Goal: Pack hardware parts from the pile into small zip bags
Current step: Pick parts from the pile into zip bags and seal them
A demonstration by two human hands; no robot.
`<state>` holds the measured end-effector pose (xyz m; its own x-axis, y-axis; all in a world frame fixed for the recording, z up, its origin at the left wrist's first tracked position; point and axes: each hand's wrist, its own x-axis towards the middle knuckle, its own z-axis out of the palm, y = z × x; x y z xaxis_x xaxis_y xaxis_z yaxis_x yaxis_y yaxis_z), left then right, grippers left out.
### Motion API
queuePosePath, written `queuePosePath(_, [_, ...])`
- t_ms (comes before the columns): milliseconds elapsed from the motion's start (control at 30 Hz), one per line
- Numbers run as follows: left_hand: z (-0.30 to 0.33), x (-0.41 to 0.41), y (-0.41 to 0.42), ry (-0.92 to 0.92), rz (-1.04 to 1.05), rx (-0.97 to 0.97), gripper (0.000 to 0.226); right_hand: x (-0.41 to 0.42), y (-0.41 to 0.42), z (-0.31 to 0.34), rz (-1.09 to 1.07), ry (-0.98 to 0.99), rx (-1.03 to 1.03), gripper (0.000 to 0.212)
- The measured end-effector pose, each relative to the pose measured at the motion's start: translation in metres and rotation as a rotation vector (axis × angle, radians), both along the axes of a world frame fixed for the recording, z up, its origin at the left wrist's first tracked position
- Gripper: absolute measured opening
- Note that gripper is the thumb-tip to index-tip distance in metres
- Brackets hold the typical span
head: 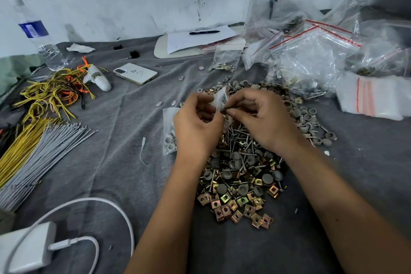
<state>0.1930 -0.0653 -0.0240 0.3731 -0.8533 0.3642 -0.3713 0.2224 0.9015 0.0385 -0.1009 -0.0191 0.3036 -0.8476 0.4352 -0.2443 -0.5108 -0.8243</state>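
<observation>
A pile of hardware (242, 171) lies on the grey cloth (124, 140): screws, grey round caps and brass-coloured square clips. Above its far side my left hand (195, 124) grips a small clear zip bag (220, 99) with a red strip. My right hand (262, 115) pinches a small dark part at the bag's mouth. A filled small bag (169, 131) with grey caps lies flat just left of my left hand, partly hidden by it.
Clear zip bags (311, 51) heap at the back right, with a white stack of bags (373, 98). A phone (135, 73), a water bottle (42, 35), yellow wires (51, 93), cable ties (37, 153), a charger (26, 249) and a pen on paper (204, 32) lie around.
</observation>
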Motion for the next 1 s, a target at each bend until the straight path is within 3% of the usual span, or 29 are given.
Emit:
queuePosePath(200, [0.004, -0.001, 0.005, -0.026, 0.061, -0.140, 0.022, 0.003, 0.004, -0.002, 0.039, 0.182, -0.056, 0.021])
queuePosePath(433, [0.002, -0.001, 0.004, -0.107, 0.135, -0.224, 0.012, -0.004, 0.003, 0.006, -0.072, 0.132, -0.145, 0.019])
queuePosePath(633, [0.000, 0.003, 0.001, 0.016, 0.193, -0.193, 0.012, -0.029, -0.004, 0.015, 0.186, 0.627, -0.044, 0.012])
queuePosePath(1000, [-0.003, 0.004, 0.000, 0.036, 0.156, -0.156, 0.011, -0.024, -0.002, 0.020, 0.005, 0.918, 0.083, 0.020])
